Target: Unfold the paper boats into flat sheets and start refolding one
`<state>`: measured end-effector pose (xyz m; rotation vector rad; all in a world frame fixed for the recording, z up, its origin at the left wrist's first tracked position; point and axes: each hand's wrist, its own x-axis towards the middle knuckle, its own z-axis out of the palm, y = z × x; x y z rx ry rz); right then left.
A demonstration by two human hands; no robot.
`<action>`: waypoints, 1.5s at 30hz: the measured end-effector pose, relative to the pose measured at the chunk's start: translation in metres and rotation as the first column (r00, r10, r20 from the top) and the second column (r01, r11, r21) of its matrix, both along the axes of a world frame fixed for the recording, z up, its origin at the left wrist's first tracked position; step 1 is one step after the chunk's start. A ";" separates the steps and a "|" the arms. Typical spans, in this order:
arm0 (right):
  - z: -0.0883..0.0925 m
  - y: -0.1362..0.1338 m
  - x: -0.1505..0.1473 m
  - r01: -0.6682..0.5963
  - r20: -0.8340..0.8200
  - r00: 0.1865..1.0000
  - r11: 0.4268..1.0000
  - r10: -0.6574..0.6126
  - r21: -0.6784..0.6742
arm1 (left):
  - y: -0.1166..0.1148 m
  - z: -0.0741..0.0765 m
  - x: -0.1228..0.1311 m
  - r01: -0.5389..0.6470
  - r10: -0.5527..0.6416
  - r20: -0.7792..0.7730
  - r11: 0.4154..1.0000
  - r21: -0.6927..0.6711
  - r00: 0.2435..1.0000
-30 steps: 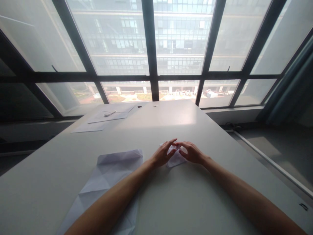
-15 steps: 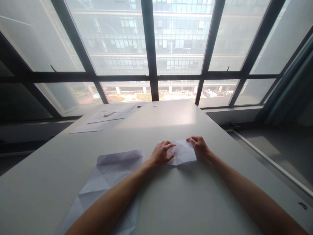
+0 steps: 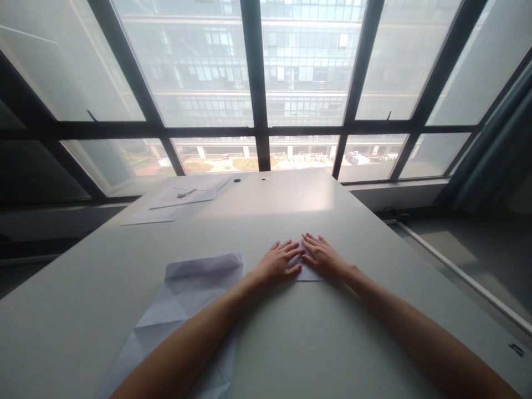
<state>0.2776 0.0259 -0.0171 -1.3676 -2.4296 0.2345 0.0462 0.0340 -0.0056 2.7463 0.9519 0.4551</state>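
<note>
A small folded sheet of white paper [image 3: 306, 273] lies on the white table, mostly hidden beneath my two hands. My left hand [image 3: 279, 262] rests on its left part with the fingers stretched out. From the other side my right hand [image 3: 323, 256] presses down on the paper, fingers extended and flat. The fingertips of both hands nearly meet over the middle. Left of these, a larger creased sheet of paper [image 3: 166, 302] lies partly under my left forearm, its far edge folded up.
Several flat paper sheets [image 3: 143, 217] lie at the table's far left, with a small white pen-like item [image 3: 187, 193] on them. Two round holes, one a dark cable hole [image 3: 236, 180], sit near the far edge. Large windows stand behind the table [image 3: 266, 221].
My right hand has let go of the paper's far right corner and moved left, flattening onto it. The paper's right part is now folded over; my left hand has barely shifted.
</note>
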 end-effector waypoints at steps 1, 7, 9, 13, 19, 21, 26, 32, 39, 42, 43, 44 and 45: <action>-0.001 0.000 -0.001 -0.004 0.029 1.000 0.999 0.005 -0.039 | 0.000 0.000 0.000 0.001 -0.001 0.000 1.000 -0.003 1.000; -0.002 0.001 0.002 0.005 0.042 0.999 0.995 -0.001 -0.098 | 0.000 0.001 0.001 0.000 0.000 -0.004 1.000 0.010 1.000; -0.002 0.001 0.002 0.007 0.035 0.999 0.995 -0.003 -0.096 | 0.001 0.000 0.000 0.003 -0.003 0.000 1.000 0.010 1.000; -0.002 0.000 0.001 0.013 0.030 1.000 0.995 -0.011 -0.095 | 0.002 -0.002 -0.001 0.009 -0.009 -0.009 1.000 0.003 1.000; -0.002 0.000 0.001 0.012 0.028 1.000 0.995 -0.010 -0.096 | 0.002 -0.003 -0.002 0.013 -0.013 -0.017 1.000 -0.006 1.000; -0.002 0.000 0.001 0.016 0.030 0.999 0.996 -0.013 -0.088 | 0.002 -0.002 -0.002 0.016 -0.016 -0.023 1.000 -0.015 1.000; -0.002 0.000 0.001 0.093 0.032 0.995 0.995 -0.091 -0.040 | 0.002 0.000 -0.002 0.010 -0.012 -0.053 0.999 -0.030 0.999; -0.006 0.007 0.008 0.276 -0.073 0.959 0.960 -0.272 0.052 | 0.004 0.001 0.000 -0.014 0.011 -0.127 1.000 -0.023 0.992; -0.010 0.015 0.017 0.388 -0.268 0.898 0.915 -0.348 0.112 | 0.002 0.000 0.000 -0.048 0.045 -0.136 0.999 -0.018 0.990; -0.013 0.017 0.018 0.369 -0.334 0.889 0.922 -0.313 0.118 | 0.002 0.000 0.000 -0.063 0.060 -0.138 0.998 -0.019 0.989; -0.014 0.018 0.018 0.362 -0.364 0.883 0.923 -0.295 0.129 | 0.002 0.000 0.000 -0.064 0.061 -0.139 0.998 -0.018 0.988; -0.015 0.019 0.019 0.354 -0.396 0.877 0.924 -0.274 0.145 | 0.002 0.001 0.000 -0.064 0.061 -0.139 0.998 -0.017 0.988; -0.015 0.020 0.018 0.345 -0.426 0.869 0.924 -0.249 0.164 | 0.002 0.001 0.000 -0.063 0.060 -0.139 0.998 -0.015 0.988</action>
